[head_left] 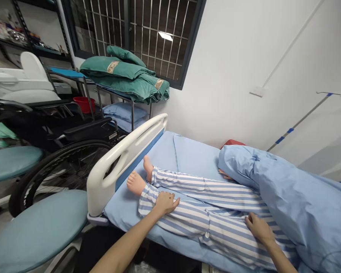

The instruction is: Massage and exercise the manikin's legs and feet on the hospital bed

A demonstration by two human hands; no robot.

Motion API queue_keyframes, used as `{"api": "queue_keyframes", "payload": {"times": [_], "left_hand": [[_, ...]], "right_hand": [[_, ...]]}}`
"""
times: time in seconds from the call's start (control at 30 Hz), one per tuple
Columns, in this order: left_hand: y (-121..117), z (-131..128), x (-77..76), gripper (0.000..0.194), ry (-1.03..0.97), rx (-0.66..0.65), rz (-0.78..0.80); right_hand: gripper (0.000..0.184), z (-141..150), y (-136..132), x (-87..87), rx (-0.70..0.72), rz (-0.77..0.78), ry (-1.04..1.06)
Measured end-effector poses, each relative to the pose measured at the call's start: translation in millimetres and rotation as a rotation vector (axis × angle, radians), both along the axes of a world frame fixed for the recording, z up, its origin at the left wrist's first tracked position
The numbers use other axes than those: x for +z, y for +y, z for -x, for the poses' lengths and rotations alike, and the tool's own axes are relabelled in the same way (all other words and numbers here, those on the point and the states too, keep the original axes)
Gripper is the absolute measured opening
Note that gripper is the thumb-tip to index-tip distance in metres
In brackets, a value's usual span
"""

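A figure with smooth, doll-like bare feet (136,183) lies on the bed in blue-and-white striped trousers (227,227). My left hand (166,203) is wrapped over the nearer lower leg just above the ankle, thumb on the near side, other fingers partly hidden over the far side. Higher up, at the thigh of the same leg, my right hand (260,226) has its fingers curled against the striped cloth. A light blue quilt (290,197) is bunched over the upper body, and fingertips (225,174) of the figure show at its edge.
The bed's white footboard (125,159) rises left of the feet. Beyond it stand a wheelchair (71,167) and a teal stool (45,227). Folded green quilts (130,77) are stacked beneath the barred window. An IV pole (301,121) leans at the right by the wall.
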State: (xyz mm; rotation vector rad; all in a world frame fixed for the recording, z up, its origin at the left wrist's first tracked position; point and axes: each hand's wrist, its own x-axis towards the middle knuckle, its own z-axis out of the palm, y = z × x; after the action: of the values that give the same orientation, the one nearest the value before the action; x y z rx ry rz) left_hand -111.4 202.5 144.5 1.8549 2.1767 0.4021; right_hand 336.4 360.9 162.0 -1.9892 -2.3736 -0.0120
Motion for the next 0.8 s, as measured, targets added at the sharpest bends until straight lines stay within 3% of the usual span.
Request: {"api": "queue_keyframes", "payload": {"times": [0.17,0.33,0.5,0.7,0.8], "left_hand": [[-2.6,0.3,0.0,0.061,-0.081,0.021,0.011],[-3.3,0.3,2.3,0.058,-0.154,0.017,0.002],[-3.8,-0.7,10.2,0.062,-0.078,-0.02,0.068],[-0.9,-0.2,12.2,0.066,-0.003,-0.065,0.102],[2.3,1.2,2.9,0.048,-0.044,-0.126,0.066]], "right_hand": [[0.016,45.1,7.3,-4.9,0.144,-0.046,-0.056],[0.019,125.4,14.9,-8.6,0.401,-0.229,-0.127],[0.025,244.1,2.8,1.1,0.678,-0.317,-0.11],[0.046,404.8,-29.9,14.1,0.811,-0.165,-0.081],[0.048,462.9,-42.3,10.3,0.793,0.003,-0.137]]}}
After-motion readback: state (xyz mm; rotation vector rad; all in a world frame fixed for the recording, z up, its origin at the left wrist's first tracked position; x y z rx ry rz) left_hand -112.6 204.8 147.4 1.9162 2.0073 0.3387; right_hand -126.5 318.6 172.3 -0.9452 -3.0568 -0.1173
